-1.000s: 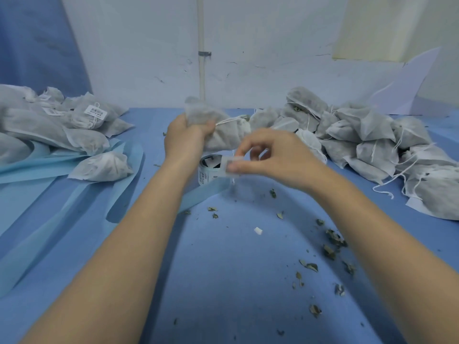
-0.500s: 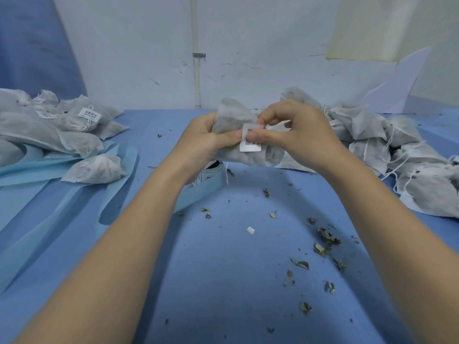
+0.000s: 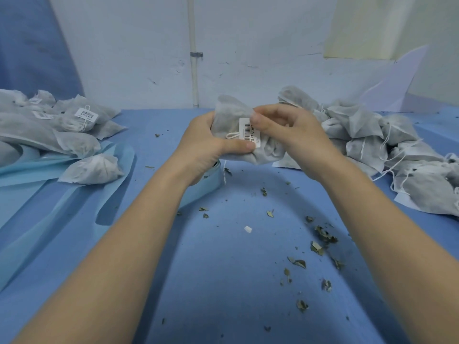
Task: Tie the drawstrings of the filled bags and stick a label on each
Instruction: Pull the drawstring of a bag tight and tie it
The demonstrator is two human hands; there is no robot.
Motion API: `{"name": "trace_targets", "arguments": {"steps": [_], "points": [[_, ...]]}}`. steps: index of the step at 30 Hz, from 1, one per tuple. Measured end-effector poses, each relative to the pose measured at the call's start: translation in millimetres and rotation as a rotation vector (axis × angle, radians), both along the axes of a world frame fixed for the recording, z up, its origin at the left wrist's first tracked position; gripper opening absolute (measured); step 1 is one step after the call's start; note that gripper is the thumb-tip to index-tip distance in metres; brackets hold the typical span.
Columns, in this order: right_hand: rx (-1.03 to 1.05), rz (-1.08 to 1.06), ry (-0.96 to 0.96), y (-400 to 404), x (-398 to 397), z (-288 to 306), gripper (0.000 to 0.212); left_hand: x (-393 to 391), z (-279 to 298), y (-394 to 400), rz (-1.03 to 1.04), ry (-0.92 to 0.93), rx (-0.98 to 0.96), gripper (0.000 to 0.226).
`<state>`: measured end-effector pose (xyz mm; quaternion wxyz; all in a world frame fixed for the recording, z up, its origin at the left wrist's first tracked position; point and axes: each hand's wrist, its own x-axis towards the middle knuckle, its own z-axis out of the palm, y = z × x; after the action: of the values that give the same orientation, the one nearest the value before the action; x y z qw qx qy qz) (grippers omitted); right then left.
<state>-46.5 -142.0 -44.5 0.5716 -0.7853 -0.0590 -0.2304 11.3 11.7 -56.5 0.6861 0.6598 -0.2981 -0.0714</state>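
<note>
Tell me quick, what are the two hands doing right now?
Left hand: grips the bag, thumb on the label.
Right hand: fingers curled, thumb pressing the label's top.

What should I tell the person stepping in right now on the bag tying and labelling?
Left hand grips the bag above the table, thumb by the label's lower edge.
Right hand presses the barcode label onto that bag with its thumb.
Done: this bag's drawstring looks tied; labelled bags are piled at the left.
Left: smooth the label, put the bag on the left pile, then work through the pile of unlabelled bags on the right. The label roll sits under the left wrist.
</note>
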Motion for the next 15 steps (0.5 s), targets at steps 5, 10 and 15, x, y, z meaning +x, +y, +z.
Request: {"name": "trace_targets", "arguments": {"steps": [5,10,15], "points": [[0.063,-0.117,-0.086,1.8,3.4,-4.8,0.005,-6.4,-1.5,-7.5,0.004,0.014,-0.014,0.044],[0.024,-0.240,-0.195,2.9,7.3,-11.2,0.011,-10.1,-2.9,-15.1,0.058,0.091,-0.054,0.035],[0.057,-0.034,-0.002,-0.2,7.6,-17.8,0.036,-6.2,-3.1,-16.6,0.197,0.242,-0.229,0.009]]}}
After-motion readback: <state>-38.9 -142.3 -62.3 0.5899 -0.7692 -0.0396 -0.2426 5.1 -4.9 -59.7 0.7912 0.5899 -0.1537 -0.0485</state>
